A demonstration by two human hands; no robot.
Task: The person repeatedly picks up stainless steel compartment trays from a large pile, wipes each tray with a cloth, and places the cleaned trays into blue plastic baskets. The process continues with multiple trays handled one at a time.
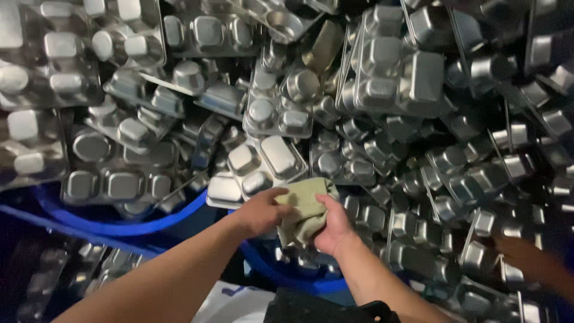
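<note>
Both hands, left (260, 210), right (332, 226), clutch greenish cloth (304, 209); fingertips hidden; steel trays (263, 161) beyond, perhaps upturned.

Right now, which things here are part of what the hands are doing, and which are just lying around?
In hand:
- left hand and right hand, both gripping the greenish cloth
- steel compartment tray just above the cloth, bottom up

Lying about:
- heap of upturned steel trays
- blue tub rim
- another person's hand at the right edge
</note>
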